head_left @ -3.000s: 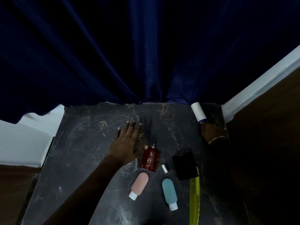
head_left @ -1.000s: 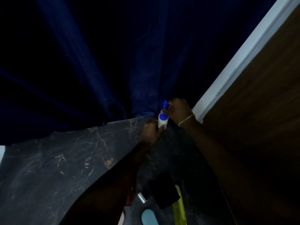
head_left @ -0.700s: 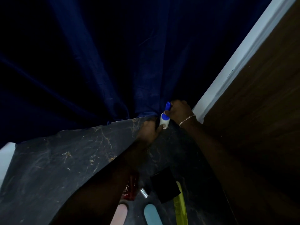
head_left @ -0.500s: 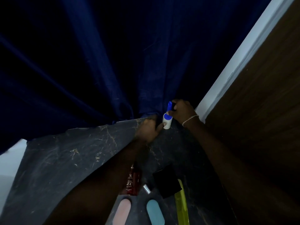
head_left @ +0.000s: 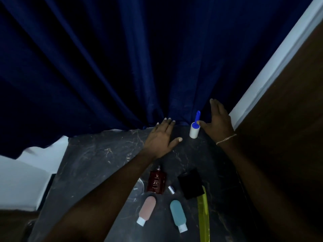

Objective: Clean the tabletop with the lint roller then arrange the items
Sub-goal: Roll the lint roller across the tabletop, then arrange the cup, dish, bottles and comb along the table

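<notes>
Both hands are open now, no grip on anything: half a second ago they clutched the roller (head_left: 194,131), and now it stands alone, handle up, at the counter's (head_left: 90,165) far edge by the curtain (head_left: 139,58). Left hand (head_left: 161,138) lies flat beside it, right hand (head_left: 217,122) hovers just right of it, thumb near the handle. Rolling seems finished; arranging comes next. Nearer lie the red bottle (head_left: 156,181), reading "RED ZX", a black case (head_left: 190,183), a pink tube (head_left: 147,210), a teal tube (head_left: 178,215) and a yellow comb (head_left: 203,212); smaller print is unreadable
</notes>
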